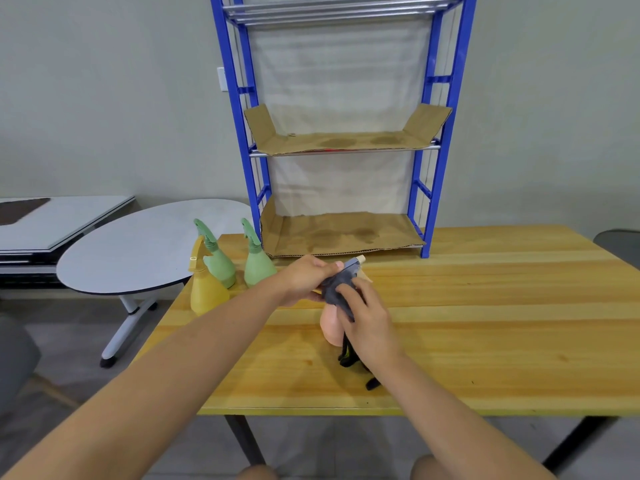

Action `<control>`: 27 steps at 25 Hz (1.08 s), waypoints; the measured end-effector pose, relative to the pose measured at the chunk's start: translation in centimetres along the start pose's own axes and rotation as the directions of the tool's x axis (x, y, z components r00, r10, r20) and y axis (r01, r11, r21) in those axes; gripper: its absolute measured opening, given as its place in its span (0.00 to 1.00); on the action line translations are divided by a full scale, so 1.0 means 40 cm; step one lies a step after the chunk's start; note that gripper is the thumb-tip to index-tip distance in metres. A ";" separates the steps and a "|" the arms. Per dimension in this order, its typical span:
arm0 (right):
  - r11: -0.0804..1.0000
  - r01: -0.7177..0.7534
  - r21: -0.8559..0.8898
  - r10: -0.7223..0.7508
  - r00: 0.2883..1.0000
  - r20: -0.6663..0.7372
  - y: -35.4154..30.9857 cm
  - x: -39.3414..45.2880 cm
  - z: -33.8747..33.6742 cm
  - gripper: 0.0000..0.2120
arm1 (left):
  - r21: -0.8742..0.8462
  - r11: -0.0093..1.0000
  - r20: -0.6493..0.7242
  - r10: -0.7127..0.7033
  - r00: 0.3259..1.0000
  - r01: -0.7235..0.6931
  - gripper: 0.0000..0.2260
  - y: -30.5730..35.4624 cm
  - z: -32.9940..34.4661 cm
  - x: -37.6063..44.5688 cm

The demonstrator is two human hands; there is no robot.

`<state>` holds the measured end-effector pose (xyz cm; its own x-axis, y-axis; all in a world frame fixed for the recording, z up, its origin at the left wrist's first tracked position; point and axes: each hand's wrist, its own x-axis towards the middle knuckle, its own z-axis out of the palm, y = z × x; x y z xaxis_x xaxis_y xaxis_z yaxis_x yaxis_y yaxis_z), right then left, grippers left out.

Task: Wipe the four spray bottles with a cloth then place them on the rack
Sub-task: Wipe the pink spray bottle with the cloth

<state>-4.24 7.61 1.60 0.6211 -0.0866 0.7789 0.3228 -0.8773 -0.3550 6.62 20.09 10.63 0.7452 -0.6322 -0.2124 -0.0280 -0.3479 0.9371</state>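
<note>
A pink spray bottle (330,327) is held over the wooden table (485,306), tilted with its nozzle toward the rack. My left hand (308,278) grips its spray head. My right hand (367,317) presses a grey cloth (334,289) round the bottle's neck. At the table's left corner stand a yellow bottle (206,289) and two green bottles (216,258) (258,263). The blue rack (341,133) stands at the table's far side; its cardboard-lined shelves hold nothing.
A black strap (348,356) hangs under my right hand onto the table. A round grey side table (138,247) stands to the left, with a flat grey board (52,220) behind it. A dark chair edge (620,244) shows at far right.
</note>
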 end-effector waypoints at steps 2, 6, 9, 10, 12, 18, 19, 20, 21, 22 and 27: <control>0.999 0.045 -0.001 -0.045 0.999 0.002 0.003 0.013 -0.016 0.16 | 0.001 1.000 0.007 -0.003 1.000 0.003 0.19 0.002 0.004 -0.003; 0.984 -0.130 0.118 0.144 0.983 -0.115 0.019 0.041 -0.037 0.15 | -0.025 1.000 0.020 -0.006 1.000 0.007 0.17 0.006 0.010 -0.008; 0.996 0.068 0.048 -0.070 0.997 0.038 -0.015 -0.001 -0.009 0.14 | -0.033 0.999 0.010 -0.017 1.000 0.018 0.17 0.007 0.010 -0.008; 0.994 0.096 0.045 -0.098 0.994 0.050 -0.013 -0.003 -0.012 0.14 | -0.030 0.999 0.006 -0.020 1.000 0.020 0.17 0.007 0.011 -0.009; 0.995 -0.034 0.091 0.037 0.999 -0.039 0.008 0.021 -0.038 0.15 | -0.031 0.999 0.000 -0.018 1.000 0.018 0.17 0.006 0.011 -0.007; 0.972 -0.208 0.110 0.218 0.972 -0.085 0.049 0.029 -0.062 0.17 | -0.022 0.999 0.017 -0.027 0.999 0.027 0.17 0.008 0.008 -0.012; 0.976 -0.183 0.115 0.190 0.980 -0.058 0.042 0.027 -0.062 0.17 | -0.017 1.000 0.017 -0.026 1.000 0.026 0.17 0.008 0.007 -0.012; 0.979 -0.171 0.112 0.177 0.983 -0.040 0.045 0.030 -0.066 0.17 | -0.012 1.000 0.014 -0.027 1.000 0.027 0.17 0.008 0.007 -0.011; 0.977 -0.188 0.103 0.192 0.981 -0.029 0.057 0.034 -0.071 0.17 | -0.008 1.000 0.009 -0.028 1.000 0.028 0.18 0.007 0.007 -0.011; 0.967 -0.239 0.089 0.242 0.970 -0.023 0.071 0.038 -0.076 0.18 | -0.004 1.000 0.003 -0.026 1.000 0.026 0.19 0.006 0.006 -0.011; 0.939 -0.335 0.075 0.336 0.942 0.005 0.081 0.044 -0.110 0.19 | 0.029 1.000 -0.004 -0.006 1.000 0.006 0.24 -0.011 0.006 -0.009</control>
<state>-5.21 2.53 4.10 0.6968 -0.3742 0.6119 0.1486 -0.7593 -0.6336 6.22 20.30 10.24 0.7480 -0.6271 -0.2172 -0.0424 -0.3718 0.9274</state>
